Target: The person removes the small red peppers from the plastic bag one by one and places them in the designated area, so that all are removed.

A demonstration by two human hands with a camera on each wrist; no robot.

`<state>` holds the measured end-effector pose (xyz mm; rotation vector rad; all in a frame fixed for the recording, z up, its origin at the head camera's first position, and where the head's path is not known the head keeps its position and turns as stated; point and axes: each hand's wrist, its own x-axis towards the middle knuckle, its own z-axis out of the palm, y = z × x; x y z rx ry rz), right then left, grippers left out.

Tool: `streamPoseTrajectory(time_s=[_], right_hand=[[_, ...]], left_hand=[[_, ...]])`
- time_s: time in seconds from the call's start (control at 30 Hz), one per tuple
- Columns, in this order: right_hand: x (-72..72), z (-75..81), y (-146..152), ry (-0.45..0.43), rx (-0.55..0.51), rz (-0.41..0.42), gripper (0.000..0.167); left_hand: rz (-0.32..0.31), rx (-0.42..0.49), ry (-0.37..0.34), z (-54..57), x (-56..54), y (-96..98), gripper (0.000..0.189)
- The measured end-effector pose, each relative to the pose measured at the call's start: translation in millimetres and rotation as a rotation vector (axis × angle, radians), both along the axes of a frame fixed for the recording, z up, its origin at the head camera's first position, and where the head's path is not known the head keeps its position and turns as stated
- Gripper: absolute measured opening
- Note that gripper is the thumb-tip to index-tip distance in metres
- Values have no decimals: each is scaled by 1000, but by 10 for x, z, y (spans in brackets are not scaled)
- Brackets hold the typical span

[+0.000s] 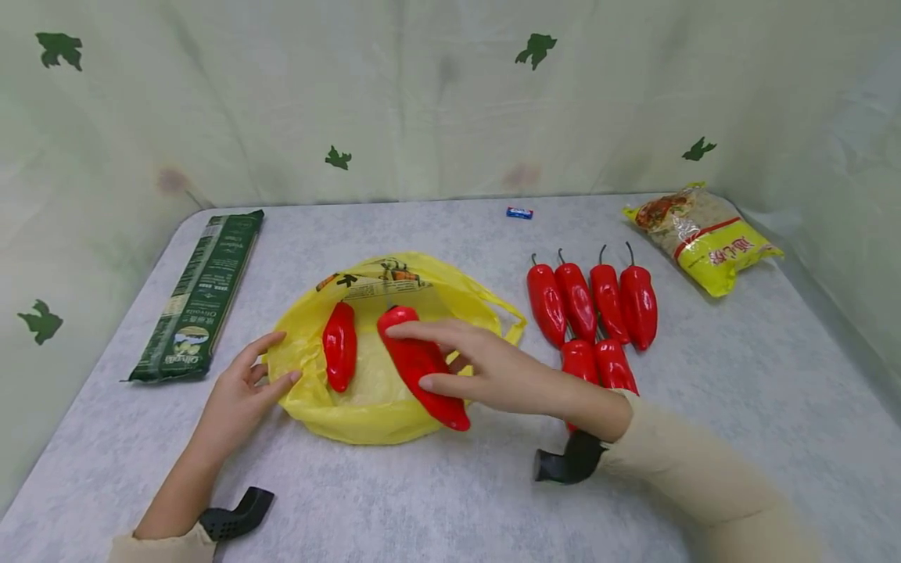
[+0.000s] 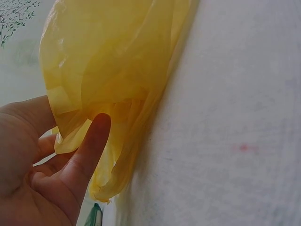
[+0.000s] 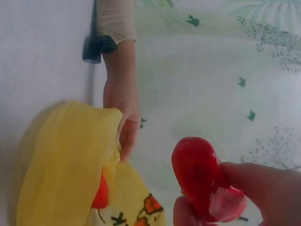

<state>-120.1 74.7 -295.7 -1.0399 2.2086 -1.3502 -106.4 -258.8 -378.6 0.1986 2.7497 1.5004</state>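
A yellow plastic bag [image 1: 317, 418] lies open on the table, and one red pepper [image 1: 341, 348] is inside it. At the bag's left edge my left hand [image 1: 238, 395] pinches the plastic between thumb and fingers; the left wrist view shows the thumb against the bag [image 2: 117, 61]. My right hand [image 1: 486, 363] grips another red pepper [image 1: 415, 360] over the bag's opening, tilted with its pointed end toward me. In the right wrist view this held pepper [image 3: 195, 169] sits between thumb and fingers.
Several red peppers [image 1: 639, 309] lie in rows to the right, some partly behind my right forearm. A green noodle-like packet [image 1: 200, 297] lies at the left. A yellow and clear food bag [image 1: 704, 238] stands at the back right, and a small blue packet [image 1: 519, 213] near the back edge.
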Motion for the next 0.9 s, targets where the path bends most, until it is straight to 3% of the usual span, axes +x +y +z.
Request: streamPoseTrajectory(time_s=[0.17, 0.27, 0.6, 0.73, 0.9], right_hand=[[201, 24, 604, -25, -62, -239, 58], [312, -25, 948, -2, -47, -390, 58], [504, -391, 1743, 61, 51, -733, 56], [517, -567, 1934, 27, 100, -797, 56], [526, -697, 2074, -41, 179, -772, 58]], left_hand=[[5, -15, -1, 2, -10, 9, 64], [8, -19, -2, 4, -11, 3, 64], [6, -3, 9, -16, 4, -29, 63], [12, -10, 7, -14, 4, -23, 63], [19, -34, 2, -2, 2, -12, 62]])
